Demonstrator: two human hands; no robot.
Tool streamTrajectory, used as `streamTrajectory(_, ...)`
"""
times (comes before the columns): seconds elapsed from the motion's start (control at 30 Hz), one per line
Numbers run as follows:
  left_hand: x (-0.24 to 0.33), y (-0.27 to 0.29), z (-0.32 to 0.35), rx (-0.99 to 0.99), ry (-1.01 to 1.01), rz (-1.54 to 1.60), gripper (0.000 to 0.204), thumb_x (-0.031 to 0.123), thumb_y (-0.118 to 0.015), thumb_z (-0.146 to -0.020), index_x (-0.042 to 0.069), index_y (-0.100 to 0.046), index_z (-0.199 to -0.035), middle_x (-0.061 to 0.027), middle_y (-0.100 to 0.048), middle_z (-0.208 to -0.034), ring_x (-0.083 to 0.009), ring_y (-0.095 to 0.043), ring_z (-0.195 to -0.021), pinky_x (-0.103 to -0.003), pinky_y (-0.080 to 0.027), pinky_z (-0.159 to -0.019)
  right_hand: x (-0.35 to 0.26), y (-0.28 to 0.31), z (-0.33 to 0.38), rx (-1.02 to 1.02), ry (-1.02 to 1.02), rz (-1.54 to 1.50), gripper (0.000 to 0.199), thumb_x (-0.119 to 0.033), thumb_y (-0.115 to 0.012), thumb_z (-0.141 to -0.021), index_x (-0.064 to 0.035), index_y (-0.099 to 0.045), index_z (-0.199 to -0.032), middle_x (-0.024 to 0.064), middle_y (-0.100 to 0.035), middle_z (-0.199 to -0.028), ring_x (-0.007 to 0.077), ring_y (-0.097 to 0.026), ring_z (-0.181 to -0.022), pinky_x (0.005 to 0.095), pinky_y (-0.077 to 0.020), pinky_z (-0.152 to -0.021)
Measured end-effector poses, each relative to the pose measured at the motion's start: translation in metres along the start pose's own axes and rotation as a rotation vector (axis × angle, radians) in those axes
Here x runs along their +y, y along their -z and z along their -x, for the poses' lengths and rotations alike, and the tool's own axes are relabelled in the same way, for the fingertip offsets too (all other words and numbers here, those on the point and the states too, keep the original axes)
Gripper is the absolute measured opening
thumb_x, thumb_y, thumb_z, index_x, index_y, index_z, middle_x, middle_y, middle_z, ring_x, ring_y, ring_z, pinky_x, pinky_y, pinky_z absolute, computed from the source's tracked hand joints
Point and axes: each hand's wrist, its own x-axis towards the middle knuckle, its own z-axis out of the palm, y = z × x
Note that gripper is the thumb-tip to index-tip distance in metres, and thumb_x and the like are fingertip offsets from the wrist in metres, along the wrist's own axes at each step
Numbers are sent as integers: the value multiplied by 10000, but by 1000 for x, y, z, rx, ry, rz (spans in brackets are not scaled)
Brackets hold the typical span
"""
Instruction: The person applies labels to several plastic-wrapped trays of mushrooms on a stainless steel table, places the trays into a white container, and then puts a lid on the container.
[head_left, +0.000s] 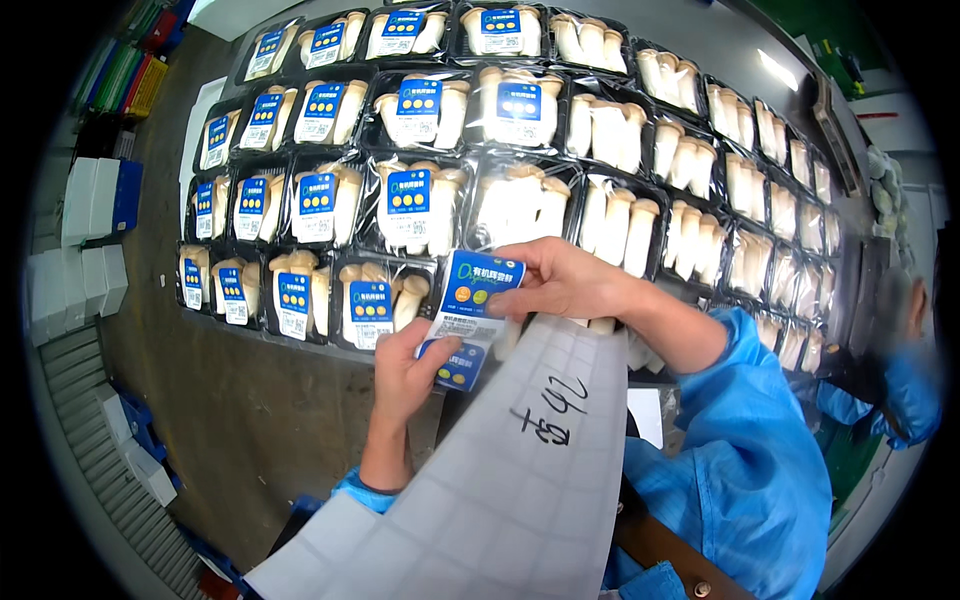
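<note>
A blue and white product label (468, 318) is held between my two hands, above the near edge of the rows of packs. My left hand (402, 378) is closed on its lower left, thumb on top. My right hand (570, 282) pinches its upper right side. From under my right hand a long white paper sheet (470, 490) with black handwriting hangs toward the lower left. Beyond the label lie film-wrapped black trays of king oyster mushrooms; a labelled pack (415, 210) is on the left side, an unlabelled pack (617, 228) farther right.
Packs fill the metal table (690, 30) in several rows; those on the left carry labels, those on the right are plain. At the far right is another person's blue sleeve (905, 400). White boxes (95, 195) stand at the left, beyond the brown floor (240, 420).
</note>
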Motion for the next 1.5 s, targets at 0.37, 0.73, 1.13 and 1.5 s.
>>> streamTrajectory(0.37, -8, -18, 74, 51, -76, 139, 160, 113, -714, -881, -20, -705, -968, -7, -706, -800, -33, -601, -754, -209, -479, -655, 44, -93, 50, 365, 424, 519, 198, -186, -735, -858, -48, -712, -998, 123, -673, -707, 162, -658, -598, 288, -508, -565)
streamTrajectory(0.73, -51, -23, 160, 110, 250, 201, 185, 130, -694, -893, -30, -726, -982, -22, -706, -805, -37, -596, -701, -213, -478, -619, 28, 19, 22, 762, 436, 1040, 312, -396, -619, -916, -107, -697, -1003, 106, -703, -797, 288, -684, -762, 381, -517, -669)
streamTrajectory(1.13, -35, -29, 153, 144, -95, 172, 169, 58, -701, -860, -31, -725, -1002, -61, -732, -821, -68, -637, -713, -224, -497, -653, 70, 13, -2, 1059, 451, 1265, 787, -506, -660, -877, -15, -382, -1426, 180, -603, -1217, 332, -632, -1074, 407, -531, -828)
streamTrajectory(1.5, -42, -42, 139, 154, -183, 158, 157, 62, -655, -906, -17, -674, -1040, -9, -681, -773, -51, -615, -733, -216, -484, -664, 84, -140, 80, 314, 574, 641, 210, -184, -696, -880, -22, -676, -1012, 177, -686, -831, 350, -667, -740, 357, -530, -647)
